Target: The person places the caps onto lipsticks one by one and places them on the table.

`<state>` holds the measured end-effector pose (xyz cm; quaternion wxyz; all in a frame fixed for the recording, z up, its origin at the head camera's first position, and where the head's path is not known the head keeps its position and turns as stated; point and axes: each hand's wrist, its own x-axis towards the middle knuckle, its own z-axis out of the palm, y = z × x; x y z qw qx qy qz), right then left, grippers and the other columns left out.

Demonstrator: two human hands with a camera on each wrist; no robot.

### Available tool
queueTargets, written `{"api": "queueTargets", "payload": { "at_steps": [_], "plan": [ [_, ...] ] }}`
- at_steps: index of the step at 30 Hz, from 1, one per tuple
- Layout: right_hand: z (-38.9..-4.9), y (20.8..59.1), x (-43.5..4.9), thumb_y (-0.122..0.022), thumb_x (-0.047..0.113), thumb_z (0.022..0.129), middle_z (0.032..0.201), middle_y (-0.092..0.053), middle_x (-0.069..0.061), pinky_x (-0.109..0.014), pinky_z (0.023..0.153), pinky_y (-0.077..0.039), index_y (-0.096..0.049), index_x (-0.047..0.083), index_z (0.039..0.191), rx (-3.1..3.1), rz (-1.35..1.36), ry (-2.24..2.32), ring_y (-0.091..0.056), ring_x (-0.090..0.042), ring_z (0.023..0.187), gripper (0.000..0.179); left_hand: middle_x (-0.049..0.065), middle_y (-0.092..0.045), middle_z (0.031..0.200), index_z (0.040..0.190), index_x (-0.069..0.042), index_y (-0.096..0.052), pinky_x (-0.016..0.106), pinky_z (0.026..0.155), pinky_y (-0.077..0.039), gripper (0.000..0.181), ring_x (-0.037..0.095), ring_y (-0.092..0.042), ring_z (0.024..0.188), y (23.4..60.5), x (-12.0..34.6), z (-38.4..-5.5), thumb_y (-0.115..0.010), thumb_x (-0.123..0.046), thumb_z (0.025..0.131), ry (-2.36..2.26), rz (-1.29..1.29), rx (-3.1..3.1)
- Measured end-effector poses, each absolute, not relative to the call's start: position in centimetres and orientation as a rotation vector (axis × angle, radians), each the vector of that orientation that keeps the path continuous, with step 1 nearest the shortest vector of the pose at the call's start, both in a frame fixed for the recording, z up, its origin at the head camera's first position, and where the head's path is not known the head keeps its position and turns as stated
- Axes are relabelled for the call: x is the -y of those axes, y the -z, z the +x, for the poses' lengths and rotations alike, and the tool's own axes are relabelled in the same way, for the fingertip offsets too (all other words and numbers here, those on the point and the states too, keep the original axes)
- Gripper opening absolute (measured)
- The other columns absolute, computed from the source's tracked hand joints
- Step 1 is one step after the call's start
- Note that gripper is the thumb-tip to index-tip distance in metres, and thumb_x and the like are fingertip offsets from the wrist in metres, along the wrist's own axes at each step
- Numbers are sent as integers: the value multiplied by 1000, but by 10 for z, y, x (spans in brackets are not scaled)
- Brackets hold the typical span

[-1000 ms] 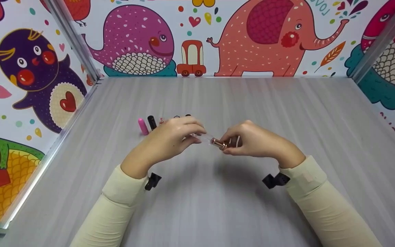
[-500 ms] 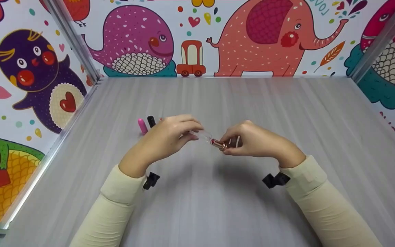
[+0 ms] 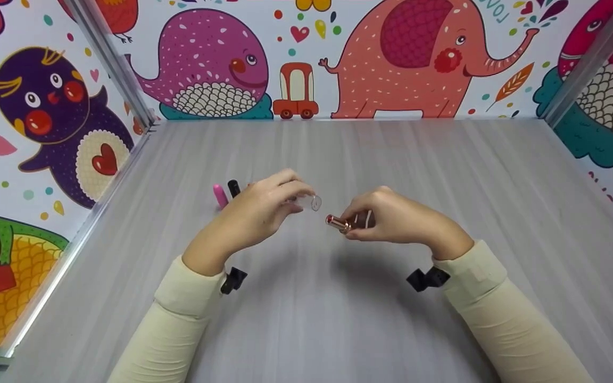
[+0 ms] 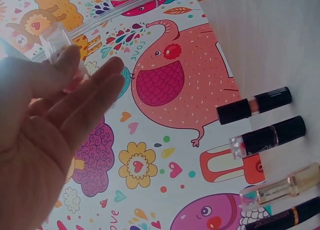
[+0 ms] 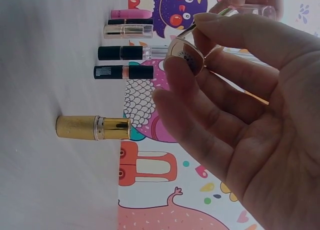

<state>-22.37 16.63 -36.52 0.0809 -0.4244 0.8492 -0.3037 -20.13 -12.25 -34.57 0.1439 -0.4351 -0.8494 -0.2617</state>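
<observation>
My left hand [image 3: 264, 207] pinches a clear lipstick cap [image 3: 315, 202] between thumb and fingers, its round end facing right. In the left wrist view the cap [image 4: 55, 40] shows beyond the thumb. To its right, my right hand [image 3: 391, 215] holds a lipstick [image 3: 337, 223] with a rose-gold tube and a red tip, tilted up to the left. A small gap separates cap and lipstick. The right wrist view shows the shiny, labelled bottom of the lipstick [image 5: 187, 52] between the fingertips. Both hands are above the table.
Behind my left hand stand a pink tube [image 3: 220, 196] and a black tube [image 3: 233, 188]. More upright lipsticks show in the wrist views: a gold one [image 5: 92, 127], black ones [image 4: 254, 105] and a clear-and-gold one [image 4: 285, 185]. Patterned panels [image 3: 296, 58] border the grey table [image 3: 338, 319].
My left hand has drawn the clear cap away from the lipstick, up and to the left, baring the red tip. My right hand has stayed almost still.
</observation>
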Motion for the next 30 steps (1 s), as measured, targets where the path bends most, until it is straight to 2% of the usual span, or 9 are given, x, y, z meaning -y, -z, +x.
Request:
{"api": "queueTargets", "payload": {
  "at_steps": [6, 13, 20, 30],
  "plan": [
    [-224, 366, -165, -83, 8, 91, 91, -77, 5, -35, 72, -64, -82, 10, 105, -2547, -1265, 884, -74, -10, 80, 14, 5, -78, 106, 112, -8, -77, 38, 91, -61, 21, 20, -74, 99, 347, 119, -200, -84, -6, 92, 684, -1257, 2486],
    [-224, 367, -165, -84, 7, 90, 90, -77, 5, -29, 70, -62, -82, 10, 103, -2537, -1305, 904, -73, -10, 79, 13, 5, -71, 104, 107, -7, -74, 31, 89, -61, 21, 18, -71, 96, 349, 117, -200, -85, -2, 89, 772, -1300, 2444],
    [-224, 367, -165, -84, 8, 91, 90, -77, 4, -29, 70, -62, -82, 9, 103, -2548, -1323, 907, -73, -10, 78, 13, 6, -80, 104, 110, -6, -77, 34, 89, -62, 22, 22, -76, 96, 349, 115, -200, -87, -11, 91, 753, -1311, 2472],
    [-218, 364, -162, -86, 9, 90, 90, -77, 5, -28, 69, -62, -82, 10, 104, -2558, -1315, 911, -72, -9, 76, 14, 6, -81, 103, 109, -6, -78, 32, 88, -62, 21, 19, -78, 97, 351, 111, -199, -86, -14, 92, 747, -1337, 2510]
  ]
}}
